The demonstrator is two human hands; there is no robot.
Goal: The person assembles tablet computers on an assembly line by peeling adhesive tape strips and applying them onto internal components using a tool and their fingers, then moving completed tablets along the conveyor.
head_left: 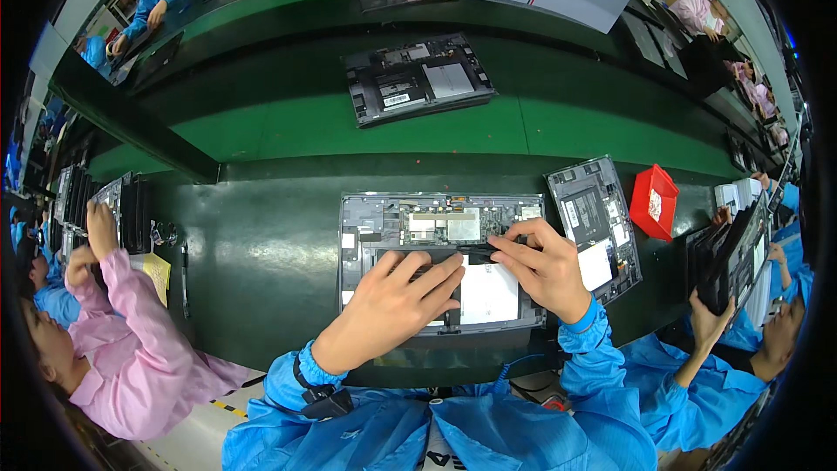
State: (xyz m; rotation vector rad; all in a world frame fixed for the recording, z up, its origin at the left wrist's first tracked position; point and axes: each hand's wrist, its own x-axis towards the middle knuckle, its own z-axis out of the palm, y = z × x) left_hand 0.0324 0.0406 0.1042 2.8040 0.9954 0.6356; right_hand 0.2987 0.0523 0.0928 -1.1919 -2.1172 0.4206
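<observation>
An opened laptop base (356,275) lies flat on the dark green workbench, its circuit board (462,225) and inner parts showing. My left hand (388,301) rests over its middle with the fingers apart, fingertips touching a dark strip (475,249) below the board. At the other end of that strip, my right hand (545,266) is closed in a pinch. What lies between its thumb and forefinger is too small to make out. Part of the laptop's lower left is hidden under my left hand.
A second opened laptop base (586,209) sits tilted at the right, beside a red bin (654,202) of small pieces. Another opened base (420,78) lies on the green belt beyond. A pen (185,279) is at the left. Co-workers sit on both sides, one holding a laptop (737,257).
</observation>
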